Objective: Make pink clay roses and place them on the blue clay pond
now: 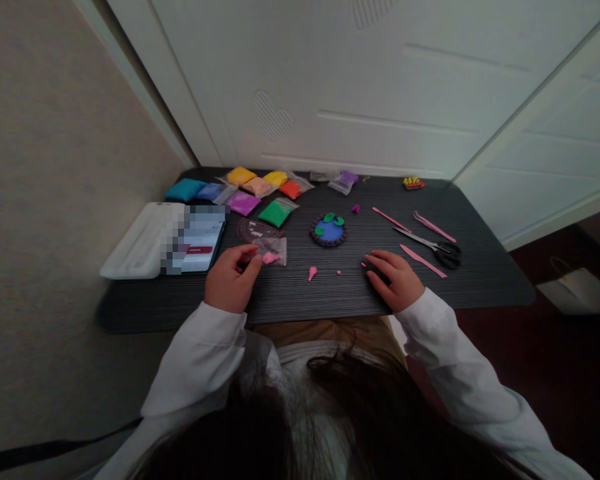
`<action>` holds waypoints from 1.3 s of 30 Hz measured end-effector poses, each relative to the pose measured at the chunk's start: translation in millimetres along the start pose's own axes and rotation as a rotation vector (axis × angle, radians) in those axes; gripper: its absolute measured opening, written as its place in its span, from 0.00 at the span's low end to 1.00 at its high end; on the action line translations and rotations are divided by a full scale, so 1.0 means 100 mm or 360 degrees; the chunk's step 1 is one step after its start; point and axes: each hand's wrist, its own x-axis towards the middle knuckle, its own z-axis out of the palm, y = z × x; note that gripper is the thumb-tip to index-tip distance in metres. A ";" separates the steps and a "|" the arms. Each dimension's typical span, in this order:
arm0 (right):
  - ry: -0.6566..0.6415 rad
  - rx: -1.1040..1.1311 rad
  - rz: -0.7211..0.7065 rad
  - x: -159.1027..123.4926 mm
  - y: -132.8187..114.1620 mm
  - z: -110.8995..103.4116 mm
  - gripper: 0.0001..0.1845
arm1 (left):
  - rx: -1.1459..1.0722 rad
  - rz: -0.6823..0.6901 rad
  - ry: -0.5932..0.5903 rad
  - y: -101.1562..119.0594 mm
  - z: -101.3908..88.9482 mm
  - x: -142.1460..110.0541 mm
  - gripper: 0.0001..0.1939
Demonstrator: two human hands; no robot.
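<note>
Left hand [233, 277] pinch narrow, can't tell contents, left of blue disc [333, 233]; right hand [396, 280] loosely spread, right of it.

1. Pixelation hides part of the black-edged, rectangular tablet [206, 231].
2. The top edge cuts off a ribbed, white, heart-shaped relief [373, 11].
3. The tiny pink speck [363, 265] by the bare right hand [395, 280] is too small to identify.

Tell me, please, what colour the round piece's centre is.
The centre is blue, best seen in the head view.
</note>
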 end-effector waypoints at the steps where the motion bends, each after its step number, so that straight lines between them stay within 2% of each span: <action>1: -0.0003 -0.0005 -0.0013 -0.01 0.02 0.00 0.16 | -0.0001 -0.0002 -0.0001 0.00 0.00 0.00 0.16; 5: 0.0043 -0.0042 0.0059 0.03 0.01 0.01 0.13 | -0.0024 0.0000 -0.0011 -0.02 0.01 0.00 0.16; 15: 0.0029 -0.0184 0.0293 0.16 -0.19 0.09 0.09 | -0.0012 0.0005 0.0005 -0.02 0.00 -0.01 0.16; 24: 0.0006 -0.0238 0.0323 0.17 -0.19 0.09 0.08 | -0.0023 -0.0014 0.0001 -0.01 0.00 -0.01 0.16; 33: 0.0006 -0.0218 0.0283 0.08 -0.19 0.04 0.14 | -0.0005 -0.0011 -0.0004 0.00 -0.01 0.00 0.16; 39: -0.0152 -0.0426 0.0126 -0.09 -0.23 -0.03 0.27 | -0.0018 -0.0002 0.0000 -0.01 0.00 -0.01 0.16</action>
